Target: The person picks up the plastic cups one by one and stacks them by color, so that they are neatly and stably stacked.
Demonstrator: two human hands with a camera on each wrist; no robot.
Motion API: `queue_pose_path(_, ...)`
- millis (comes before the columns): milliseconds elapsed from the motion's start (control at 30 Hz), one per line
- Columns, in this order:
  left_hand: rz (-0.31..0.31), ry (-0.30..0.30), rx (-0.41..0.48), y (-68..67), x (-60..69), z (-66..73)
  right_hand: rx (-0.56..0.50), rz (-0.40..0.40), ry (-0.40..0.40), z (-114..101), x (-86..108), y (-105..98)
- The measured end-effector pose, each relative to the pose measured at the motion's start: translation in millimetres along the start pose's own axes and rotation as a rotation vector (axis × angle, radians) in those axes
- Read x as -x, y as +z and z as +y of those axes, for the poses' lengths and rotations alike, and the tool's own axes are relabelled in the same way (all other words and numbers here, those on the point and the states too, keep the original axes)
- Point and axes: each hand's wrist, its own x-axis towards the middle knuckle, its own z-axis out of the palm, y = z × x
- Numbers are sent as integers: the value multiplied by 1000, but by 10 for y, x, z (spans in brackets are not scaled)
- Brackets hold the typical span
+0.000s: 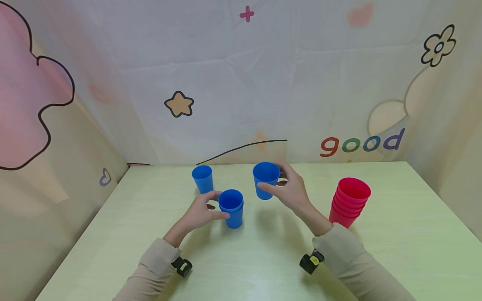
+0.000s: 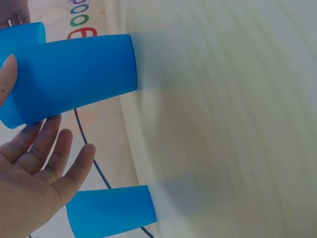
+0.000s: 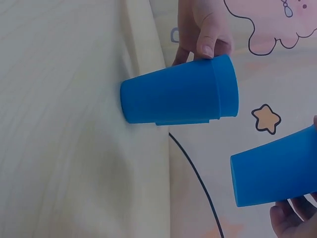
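Note:
My left hand (image 1: 201,214) pinches the rim area of two nested blue cups (image 1: 234,218), which stand upright on the table. In the left wrist view, the thumb lies on one side of these cups (image 2: 79,79) and fingers touch the other. My right hand (image 1: 290,190) grips a single blue cup (image 1: 263,190) by its side, held above the table to the right of the nested pair. In the right wrist view this cup (image 3: 275,168) is apart from the pair. Another blue cup (image 1: 203,182) stands upright behind my left hand.
A stack of several red cups (image 1: 348,202) stands on the right, beyond my right forearm. The pale table (image 1: 241,267) ends at a printed cloth backdrop (image 1: 233,83). Dark wrist cameras (image 1: 311,261) hang under both cuffs.

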Motion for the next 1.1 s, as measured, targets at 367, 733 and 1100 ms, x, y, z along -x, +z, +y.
queue_pose_path(367, -2, 1, -12, 24, -52, -123, -16, -33, -23, -149, -29, 43)
queue_pose_path(733, -2, 2, 4, 66, -170, -439, 5, -64, -30, -232, -33, 121)
queue_pose_path(1100, -6, 19, -1, 56, -168, -445, -3, -102, -101, -305, -58, 205)
